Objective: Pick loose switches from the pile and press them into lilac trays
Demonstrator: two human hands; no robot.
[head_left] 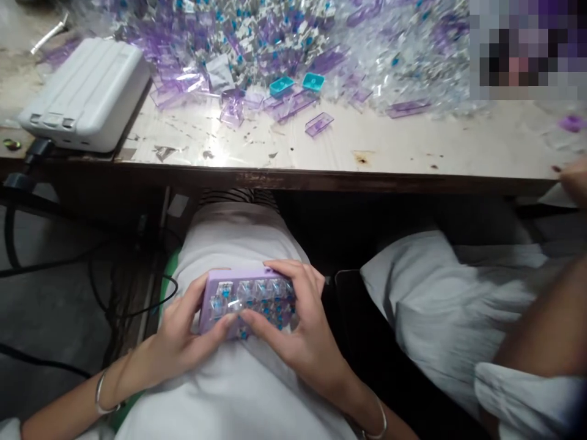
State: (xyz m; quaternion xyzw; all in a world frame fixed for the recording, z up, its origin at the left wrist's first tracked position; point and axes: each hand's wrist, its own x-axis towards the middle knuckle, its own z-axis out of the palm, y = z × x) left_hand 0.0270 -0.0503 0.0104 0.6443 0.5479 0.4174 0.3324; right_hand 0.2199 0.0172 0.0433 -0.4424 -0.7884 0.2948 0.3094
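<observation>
Purple case (pixel 243 274), set with rows of clear pieces (pixel 261 288) showing blue inside, held between my two hands just over the white cloth (pixel 238 385) on my lap, below the near edge of the surface (pixel 316 153). Left hand (pixel 187 335): fingers curled round the left end, thumb pressed on top. Right hand (pixel 298 321): fingers gripping the far edge and right end, thumb laid across the pieces; both thumb tips nearly meet. On the surface, a heap of small blue-and-white parts (pixel 270 36) mixed with clear purple ones; two teal caps (pixel 297 84) at its near side. To the left, a white box (pixel 87 91) with a black plug (pixel 40 148); any lettering on it too small to read. A co-worker's hand (pixel 576 181) at far right.
</observation>
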